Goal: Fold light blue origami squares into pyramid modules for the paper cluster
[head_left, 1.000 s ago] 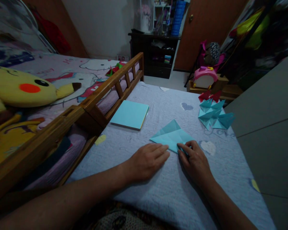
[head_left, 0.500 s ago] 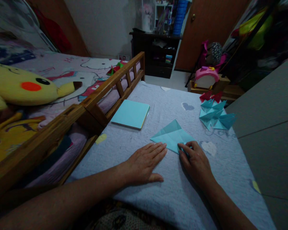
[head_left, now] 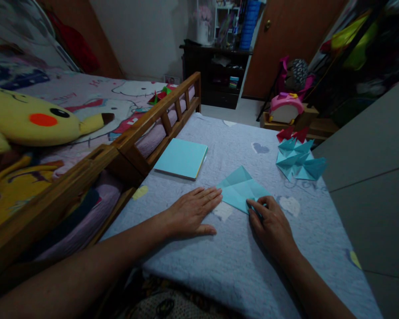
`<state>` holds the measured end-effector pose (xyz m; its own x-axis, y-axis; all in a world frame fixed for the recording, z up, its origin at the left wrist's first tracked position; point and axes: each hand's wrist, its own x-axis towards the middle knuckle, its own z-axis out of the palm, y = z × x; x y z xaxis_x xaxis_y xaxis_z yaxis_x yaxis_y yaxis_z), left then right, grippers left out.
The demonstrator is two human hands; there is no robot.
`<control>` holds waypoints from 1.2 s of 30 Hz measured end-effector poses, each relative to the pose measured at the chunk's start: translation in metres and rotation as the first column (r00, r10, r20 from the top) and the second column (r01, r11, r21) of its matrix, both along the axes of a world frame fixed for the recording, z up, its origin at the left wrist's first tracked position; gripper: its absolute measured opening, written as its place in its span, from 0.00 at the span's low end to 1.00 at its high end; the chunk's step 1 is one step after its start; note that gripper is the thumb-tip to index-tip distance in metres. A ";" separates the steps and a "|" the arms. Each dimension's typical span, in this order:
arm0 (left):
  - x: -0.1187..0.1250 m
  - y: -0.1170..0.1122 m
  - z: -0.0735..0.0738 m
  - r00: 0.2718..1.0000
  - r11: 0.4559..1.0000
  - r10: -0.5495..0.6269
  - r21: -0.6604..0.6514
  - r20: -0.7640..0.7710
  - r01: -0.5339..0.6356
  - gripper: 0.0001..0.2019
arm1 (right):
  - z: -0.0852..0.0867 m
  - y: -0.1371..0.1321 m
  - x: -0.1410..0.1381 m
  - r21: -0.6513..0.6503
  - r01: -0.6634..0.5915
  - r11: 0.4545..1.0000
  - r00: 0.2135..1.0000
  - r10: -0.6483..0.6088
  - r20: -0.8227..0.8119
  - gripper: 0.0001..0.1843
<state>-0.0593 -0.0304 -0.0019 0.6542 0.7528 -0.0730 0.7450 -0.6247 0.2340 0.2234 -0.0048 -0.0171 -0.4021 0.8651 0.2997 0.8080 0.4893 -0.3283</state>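
Observation:
A light blue folded paper [head_left: 240, 188] lies flat on the pale quilted bed cover [head_left: 239, 266] in front of me. My left hand [head_left: 190, 212] rests flat on the cover, fingers stretched out, its fingertips over the paper's left corner. My right hand [head_left: 271, 222] has its fingers curled and pressed down on the paper's near right corner. A stack of light blue square sheets [head_left: 181, 157] sits to the left, beside the wooden rail.
A wooden bed rail [head_left: 146, 122] runs along the left, with a yellow plush toy [head_left: 33, 122] on the bed behind it. Folded blue and red paper pieces [head_left: 297, 155] lie at the far right. A grey panel [head_left: 372, 177] borders the right side.
My left hand has slid leftwards and further away along the paper's lower left edge to its left corner. The right hand has stayed pressed on the near corner.

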 end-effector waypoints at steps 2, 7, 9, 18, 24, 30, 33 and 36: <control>-0.001 0.001 0.000 1.000 1.000 0.022 0.017 -0.004 -0.022 0.44 | 0.002 -0.002 -0.002 0.035 -0.003 0.999 1.000 0.002 0.027 0.15; 0.000 -0.004 -0.003 0.990 0.988 0.144 0.055 -0.004 -0.144 0.46 | 0.011 -0.005 -0.007 0.127 -0.053 0.991 0.973 0.023 0.229 0.15; 0.000 -0.010 -0.003 0.979 0.975 0.205 0.091 0.013 -0.205 0.46 | 0.013 -0.006 -0.009 0.130 -0.078 0.988 0.959 0.039 0.280 0.15; 0.020 -0.030 0.007 0.998 0.997 -0.037 0.064 0.050 0.034 0.35 | 0.019 -0.007 -0.010 0.131 -0.150 0.980 0.921 0.090 0.379 0.20; 0.030 -0.019 0.004 1.000 0.999 -0.016 0.030 0.022 0.015 0.41 | 0.018 -0.006 -0.010 0.126 -0.160 0.979 0.918 0.101 0.383 0.21; 0.023 -0.016 -0.002 0.999 0.999 0.032 0.013 0.017 -0.032 0.42 | 0.018 -0.005 -0.011 0.105 -0.201 0.974 0.912 0.147 0.383 0.18; 0.018 -0.015 -0.006 0.999 0.998 0.040 0.039 0.024 -0.041 0.43 | 0.021 -0.006 -0.011 0.091 -0.212 0.973 0.910 0.163 0.381 0.17; 0.017 -0.013 -0.008 0.998 0.998 0.037 0.054 0.040 -0.040 0.42 | 0.028 -0.010 -0.015 0.068 -0.217 0.974 0.896 0.171 0.409 0.20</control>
<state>-0.0426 -0.0435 -0.0095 0.6261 0.7797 -0.0057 0.7597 -0.6084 0.2296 0.2086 -0.0145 0.0107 -0.6642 0.7287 0.1665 0.7448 0.6641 0.0651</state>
